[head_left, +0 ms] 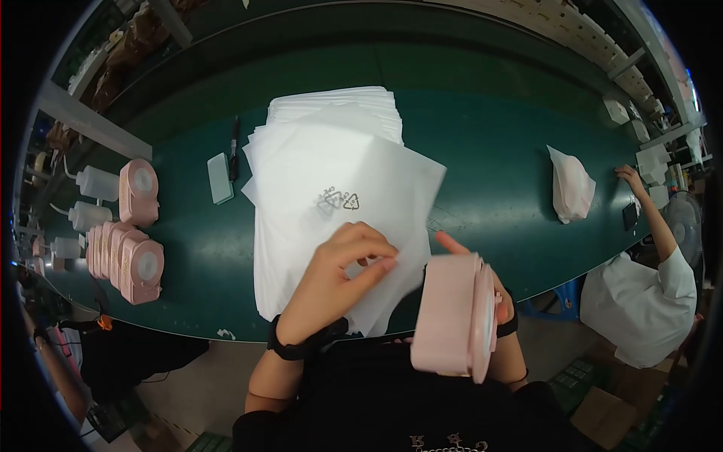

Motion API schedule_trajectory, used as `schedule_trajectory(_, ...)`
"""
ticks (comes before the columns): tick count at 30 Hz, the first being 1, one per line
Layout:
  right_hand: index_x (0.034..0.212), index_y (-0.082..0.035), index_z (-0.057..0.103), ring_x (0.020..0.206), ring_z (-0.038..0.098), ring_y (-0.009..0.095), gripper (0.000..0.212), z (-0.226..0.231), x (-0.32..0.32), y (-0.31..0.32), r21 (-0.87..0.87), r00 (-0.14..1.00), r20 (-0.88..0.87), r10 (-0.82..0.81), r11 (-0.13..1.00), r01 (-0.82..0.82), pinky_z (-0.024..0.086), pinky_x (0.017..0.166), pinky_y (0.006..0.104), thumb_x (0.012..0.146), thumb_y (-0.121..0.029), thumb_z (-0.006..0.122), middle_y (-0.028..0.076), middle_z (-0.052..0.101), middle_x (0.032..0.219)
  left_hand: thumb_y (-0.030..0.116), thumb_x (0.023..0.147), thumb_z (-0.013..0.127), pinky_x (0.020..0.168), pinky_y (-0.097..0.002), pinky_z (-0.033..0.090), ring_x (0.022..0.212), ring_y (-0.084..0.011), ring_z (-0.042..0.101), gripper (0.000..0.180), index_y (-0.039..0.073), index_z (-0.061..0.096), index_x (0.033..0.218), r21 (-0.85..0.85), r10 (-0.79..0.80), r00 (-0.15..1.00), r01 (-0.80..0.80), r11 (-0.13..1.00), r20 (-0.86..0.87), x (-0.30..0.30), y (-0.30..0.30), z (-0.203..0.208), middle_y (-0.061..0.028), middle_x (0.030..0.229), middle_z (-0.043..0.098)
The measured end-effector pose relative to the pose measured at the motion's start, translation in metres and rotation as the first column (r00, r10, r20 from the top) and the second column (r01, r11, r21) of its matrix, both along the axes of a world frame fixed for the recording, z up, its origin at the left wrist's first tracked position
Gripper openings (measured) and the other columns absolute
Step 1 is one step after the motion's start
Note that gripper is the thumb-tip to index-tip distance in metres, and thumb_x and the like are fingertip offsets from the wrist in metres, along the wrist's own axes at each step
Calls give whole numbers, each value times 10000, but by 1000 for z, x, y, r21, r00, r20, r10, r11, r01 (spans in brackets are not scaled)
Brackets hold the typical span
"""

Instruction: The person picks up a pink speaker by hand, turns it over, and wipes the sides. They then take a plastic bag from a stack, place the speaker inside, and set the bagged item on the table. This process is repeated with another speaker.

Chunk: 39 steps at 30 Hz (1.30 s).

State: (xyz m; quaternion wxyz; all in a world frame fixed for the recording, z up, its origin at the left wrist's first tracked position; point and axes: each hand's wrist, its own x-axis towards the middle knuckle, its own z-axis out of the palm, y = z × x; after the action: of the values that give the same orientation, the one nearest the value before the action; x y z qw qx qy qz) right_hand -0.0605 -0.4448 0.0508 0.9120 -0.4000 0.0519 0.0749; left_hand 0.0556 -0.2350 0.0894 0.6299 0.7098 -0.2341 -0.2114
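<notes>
Head camera, looking down: a dark green table (489,188) is seen, curved by the lens. At its middle a thick stack of thin white translucent bags (331,143) is laid, the top ones fanned out and one marked with small triangular symbols. No open containers are seen; what the bags hold, if anything, cannot be told.

The left hand (335,275) is stretched forward over the near edge of the stack, palm down, wrist ringed by a black band. Its grip is closed in a pinch, thumb and fingertips pressed together on the top white sheet (376,181).

The right hand (482,290) is held just beside it, near the table's front edge. Its grip is clamped around a pale pink rounded plastic device (456,316), held upright on edge, with the thumb pointing up behind it.

At the left of the table, a row of matching pink devices (124,256) is stood on edge, one more (139,192) behind them, with white squeeze bottles (94,184) nearby. A small pale green block (220,178) and a black pen (234,151) are laid beside the stack. At the far right, a crumpled white bag (571,184) is set near another person's hand (629,177).
</notes>
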Motion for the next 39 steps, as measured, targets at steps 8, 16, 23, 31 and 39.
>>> schedule_trajectory(8,1239,46,485,1014,581,147,998,-58,-5,-14,109,976,18,219,969,-220,437,885,261,481,-468,881,84,611,1077,60,897,537,798,-252,464,872,-147,592,186,-15,560,1066,-407,-201,824,-39,913,-530,-4,14,-16,-58,986,611)
schedule_trajectory(16,1390,-13,290,1084,567,301,1013,-46,-18,-28,366,1000,-23,-15,930,23,502,893,438,616,-382,829,211,476,1288,138,960,451,905,-268,429,1012,-149,564,277,-19,493,1185,-531,-126,669,-446,721,-732,0,16,13,-75,1110,586)
schedule_trajectory(23,1434,37,105,905,635,201,1114,16,-18,-37,397,979,64,195,895,-205,485,846,286,654,-311,820,177,624,1050,159,965,444,766,-208,385,865,-109,481,305,13,548,1213,-223,163,957,-219,950,-241,-5,-7,9,-43,965,508)
schedule_trajectory(31,1443,21,25,938,620,203,1085,30,-3,-22,-266,960,-118,-255,939,217,453,841,271,682,-116,787,204,614,1075,159,964,437,649,-230,328,714,-117,362,310,42,578,1213,23,67,996,-69,997,60,-21,-16,10,-20,788,345)
schedule_trajectory(39,1453,-7,47,968,618,197,1100,36,-4,-20,-549,999,-31,14,836,-28,466,844,280,681,-221,801,208,614,1081,147,952,429,1010,-389,283,1184,-290,396,332,49,549,1245,210,-15,876,-99,973,482,-24,-22,4,-140,1245,457)
